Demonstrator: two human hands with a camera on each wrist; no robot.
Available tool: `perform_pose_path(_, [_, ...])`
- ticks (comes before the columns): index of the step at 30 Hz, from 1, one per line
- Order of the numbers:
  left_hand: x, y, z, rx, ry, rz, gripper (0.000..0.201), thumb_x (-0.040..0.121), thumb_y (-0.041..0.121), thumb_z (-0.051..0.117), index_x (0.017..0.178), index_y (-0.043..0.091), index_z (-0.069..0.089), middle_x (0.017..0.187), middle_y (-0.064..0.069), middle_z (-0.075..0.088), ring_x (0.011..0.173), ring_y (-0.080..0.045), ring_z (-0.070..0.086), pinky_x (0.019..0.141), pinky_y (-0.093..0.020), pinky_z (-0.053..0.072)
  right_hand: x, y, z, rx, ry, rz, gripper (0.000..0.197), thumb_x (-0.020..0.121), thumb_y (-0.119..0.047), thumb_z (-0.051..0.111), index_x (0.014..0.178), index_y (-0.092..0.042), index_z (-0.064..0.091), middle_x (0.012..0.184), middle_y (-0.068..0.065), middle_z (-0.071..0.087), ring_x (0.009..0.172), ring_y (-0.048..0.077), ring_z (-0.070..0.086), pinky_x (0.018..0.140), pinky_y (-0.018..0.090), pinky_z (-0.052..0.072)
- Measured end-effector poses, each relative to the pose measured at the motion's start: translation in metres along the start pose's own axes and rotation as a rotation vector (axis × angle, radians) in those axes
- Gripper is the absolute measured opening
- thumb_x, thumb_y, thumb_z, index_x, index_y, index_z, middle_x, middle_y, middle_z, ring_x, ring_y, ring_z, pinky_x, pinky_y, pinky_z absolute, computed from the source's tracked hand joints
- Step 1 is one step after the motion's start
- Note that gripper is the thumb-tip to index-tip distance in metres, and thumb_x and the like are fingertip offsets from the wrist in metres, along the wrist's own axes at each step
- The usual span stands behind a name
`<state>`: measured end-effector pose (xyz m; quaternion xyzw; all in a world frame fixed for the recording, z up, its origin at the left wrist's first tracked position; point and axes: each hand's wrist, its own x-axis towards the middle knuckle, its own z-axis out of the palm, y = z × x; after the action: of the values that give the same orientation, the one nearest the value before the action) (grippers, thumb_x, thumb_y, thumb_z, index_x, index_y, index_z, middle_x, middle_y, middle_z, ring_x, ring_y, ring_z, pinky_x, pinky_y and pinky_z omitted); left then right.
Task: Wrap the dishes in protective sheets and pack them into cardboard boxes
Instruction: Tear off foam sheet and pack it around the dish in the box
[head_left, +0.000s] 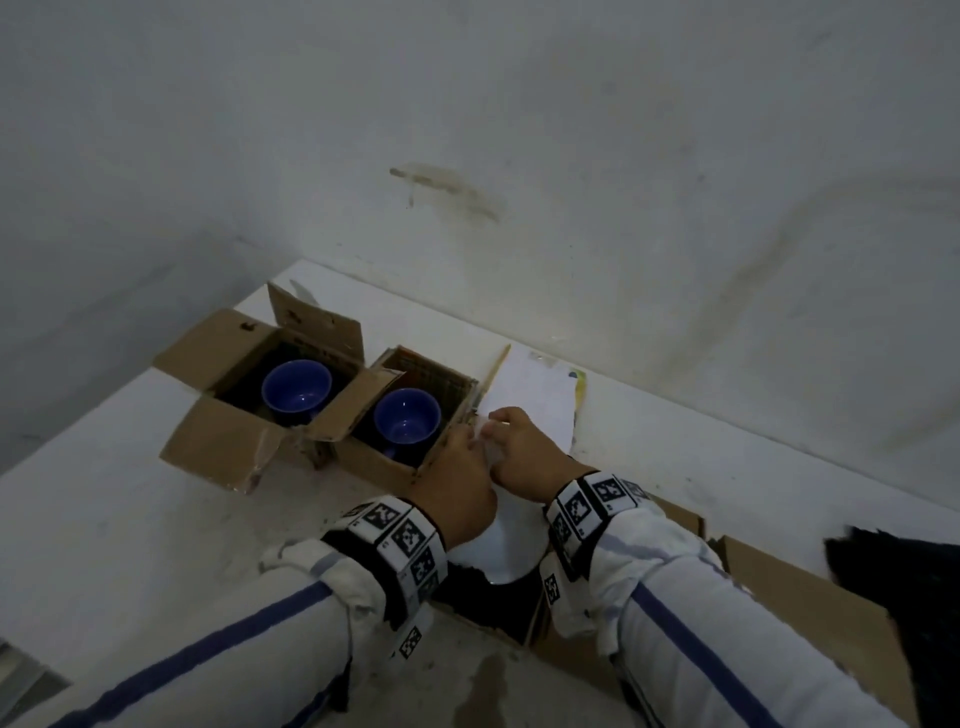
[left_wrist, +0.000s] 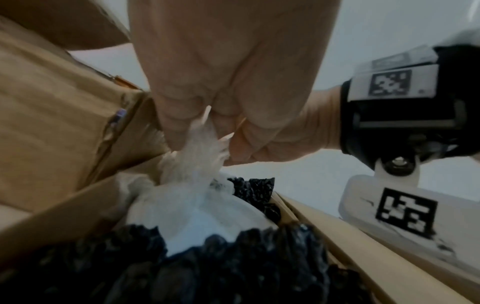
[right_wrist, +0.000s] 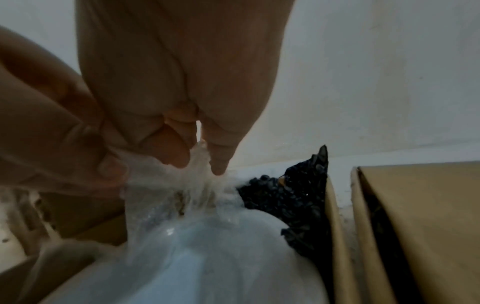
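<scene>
Over the near cardboard box at the near edge of the white worktop, both my hands pinch the gathered neck of the clear plastic protective sheet. Left hand and right hand touch, fingers curled tight on the bunched film. Sheet is pulled over a round white dish sitting in the box on black crinkled padding.

Risks, my read:
- Film is thin; pull harder and it tears at the neck, leaving the dish unwrapped.
- Let go before it's twisted or tucked and the wrap likely springs open.
- Lifting by the neck alone could drop the dish back onto the box.

Two blue ceramic cups sit unwrapped in the two open boxes towards the worktop's far edge.
</scene>
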<state>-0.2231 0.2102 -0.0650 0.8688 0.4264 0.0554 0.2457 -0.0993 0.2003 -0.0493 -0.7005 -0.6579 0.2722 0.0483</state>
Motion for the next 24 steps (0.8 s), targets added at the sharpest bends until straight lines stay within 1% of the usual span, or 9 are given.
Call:
perform_pose_path(3, [0.006, -0.003, 0.009, 0.209, -0.166, -0.036, 0.052, 0.092, 0.015, 0.037, 0.144, 0.006, 0.029, 0.148, -0.016, 0.027, 0.135, -0.029, 0.025, 0.115, -0.038, 0.02, 0.005, 0.003, 0.008, -0.239, -0.036, 0.038, 0.049, 0.087, -0.019, 0.058, 0.135, -0.013, 0.047, 0.139, 0.01, 0.03, 0.125, 0.034, 0.035, 0.1, 0.037, 0.039])
perform_pose_path(6, [0.004, -0.002, 0.015, 0.299, -0.188, -0.065, 0.049, 0.091, 0.019, 0.039, 0.138, 0.008, 0.035, 0.142, -0.013, 0.03, 0.126, -0.031, 0.033, 0.108, -0.036, 0.027, 0.006, 0.003, 0.008, -0.376, -0.043, 0.075, 0.044, 0.087, -0.022, 0.056, 0.13, -0.017, 0.048, 0.13, 0.009, 0.034, 0.117, 0.034, 0.037, 0.091, 0.039, 0.04])
perform_pose_path(8, [0.002, 0.001, 0.017, 0.273, -0.171, -0.084, 0.045, 0.09, 0.022, 0.041, 0.134, 0.01, 0.039, 0.135, -0.011, 0.033, 0.121, -0.03, 0.035, 0.103, -0.035, 0.03, 0.01, 0.002, 0.008, -0.304, -0.08, 0.102, 0.043, 0.086, -0.022, 0.059, 0.127, -0.012, 0.05, 0.129, 0.01, 0.035, 0.116, 0.033, 0.039, 0.096, 0.039, 0.042])
perform_pose_path(11, [0.003, 0.003, 0.014, 0.271, -0.185, -0.115, 0.039, 0.094, 0.022, 0.039, 0.13, 0.01, 0.044, 0.136, -0.011, 0.037, 0.125, -0.029, 0.034, 0.103, -0.034, 0.03, 0.017, 0.002, 0.006, -0.325, -0.241, 0.129, 0.052, 0.089, -0.023, 0.058, 0.137, -0.01, 0.044, 0.14, 0.012, 0.032, 0.126, 0.033, 0.038, 0.107, 0.043, 0.037])
perform_pose_path(13, [0.007, 0.004, 0.007, 0.279, -0.261, -0.08, 0.038, 0.095, 0.017, 0.039, 0.13, 0.004, 0.044, 0.139, -0.015, 0.037, 0.129, -0.03, 0.032, 0.107, -0.034, 0.026, 0.018, 0.001, 0.007, -0.366, -0.288, 0.106, 0.053, 0.091, -0.021, 0.054, 0.141, -0.01, 0.041, 0.146, 0.013, 0.034, 0.131, 0.032, 0.039, 0.109, 0.042, 0.036])
perform_pose_path(17, [0.017, 0.004, -0.004, 0.298, -0.406, -0.06, 0.04, 0.097, 0.014, 0.036, 0.133, 0.0, 0.043, 0.143, -0.021, 0.036, 0.132, -0.032, 0.031, 0.112, -0.035, 0.021, 0.014, 0.002, 0.001, -0.219, -0.295, 0.091, 0.051, 0.094, -0.012, 0.049, 0.143, -0.009, 0.038, 0.148, 0.011, 0.037, 0.136, 0.029, 0.037, 0.112, 0.035, 0.03])
perform_pose_path(19, [0.017, 0.005, -0.001, 0.317, -0.395, -0.094, 0.04, 0.097, 0.017, 0.035, 0.134, 0.003, 0.041, 0.144, -0.019, 0.032, 0.131, -0.032, 0.03, 0.111, -0.037, 0.022, 0.013, 0.008, -0.009, -0.178, -0.256, 0.124, 0.048, 0.095, -0.01, 0.046, 0.142, -0.012, 0.041, 0.147, 0.01, 0.039, 0.134, 0.027, 0.039, 0.109, 0.03, 0.03])
perform_pose_path(21, [0.015, 0.009, 0.001, 0.259, -0.348, -0.153, 0.04, 0.095, 0.02, 0.041, 0.132, 0.005, 0.042, 0.145, -0.017, 0.027, 0.131, -0.032, 0.029, 0.109, -0.038, 0.026, 0.012, 0.016, -0.017, -0.244, -0.214, 0.162, 0.04, 0.093, -0.009, 0.045, 0.131, -0.01, 0.055, 0.136, 0.015, 0.049, 0.124, 0.029, 0.048, 0.101, 0.031, 0.038])
perform_pose_path(24, [0.015, 0.013, 0.001, 0.173, -0.219, -0.148, 0.045, 0.091, 0.023, 0.048, 0.132, 0.006, 0.037, 0.143, -0.016, 0.025, 0.129, -0.032, 0.033, 0.104, -0.038, 0.032, 0.005, 0.026, -0.017, -0.378, -0.309, 0.233, 0.031, 0.094, -0.01, 0.042, 0.118, -0.004, 0.062, 0.126, 0.013, 0.058, 0.115, 0.027, 0.054, 0.093, 0.029, 0.042])
